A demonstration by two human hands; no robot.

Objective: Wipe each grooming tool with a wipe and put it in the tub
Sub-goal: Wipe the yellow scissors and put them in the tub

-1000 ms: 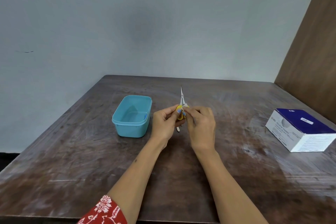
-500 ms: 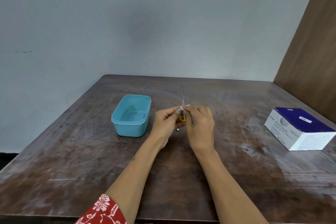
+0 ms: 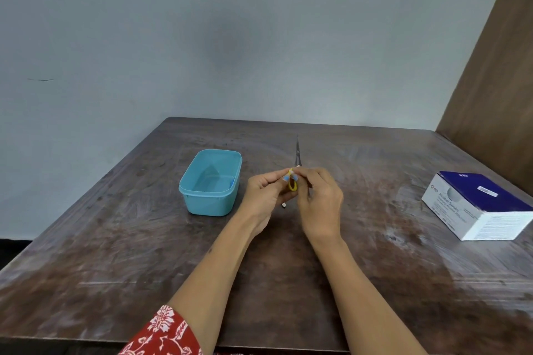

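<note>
Small scissors (image 3: 297, 153) with yellow handles stand upright over the middle of the table, their thin blades pointing up and away. My left hand (image 3: 266, 193) pinches the yellow handle loops. My right hand (image 3: 320, 199) pinches a small white wipe (image 3: 294, 170) against the scissors just above the handles. A light blue tub (image 3: 212, 181) sits on the table left of my hands; something small and blue lies inside at its right wall. A small pale tool tip (image 3: 283, 204) shows on the table below my left hand.
A white and dark blue box of alcohol swabs (image 3: 478, 204) lies at the table's right side. The dark wooden table (image 3: 115, 239) meets a grey wall at the back and a brown panel at the far right.
The scissors have turned a little in my fingers, and my right hand has slid the wipe slightly along them near the handles. Both hands stay in the same place.
</note>
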